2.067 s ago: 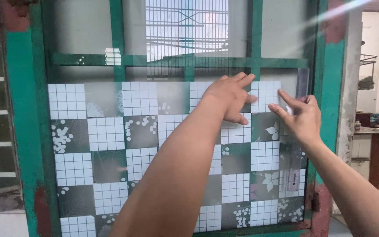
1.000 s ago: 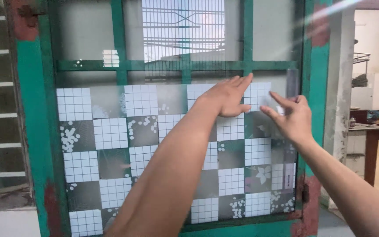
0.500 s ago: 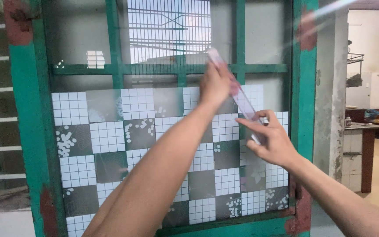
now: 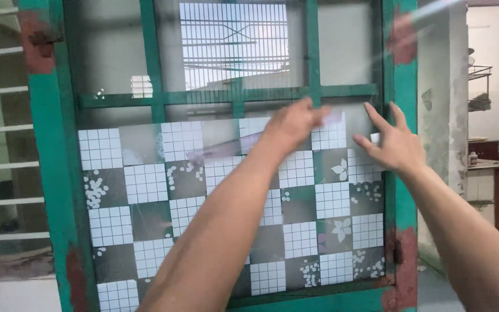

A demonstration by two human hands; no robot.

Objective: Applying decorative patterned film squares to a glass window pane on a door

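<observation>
Both hands lie flat and released on the patterned film (image 4: 226, 202): left hand (image 4: 293, 124) blurred, perhaps sweeping; right hand (image 4: 394, 144) best pinning the edge by the green frame (image 4: 50, 190).

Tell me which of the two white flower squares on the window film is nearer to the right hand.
The upper flower square, just left of the right hand. The lower flower square sits two rows further down the patterned film.

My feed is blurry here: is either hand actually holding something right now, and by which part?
Nothing is clearly gripped. The left hand lies flat, blurred, on the patterned film near its top edge; the right hand presses spread fingers at the film's upper right corner.
</observation>
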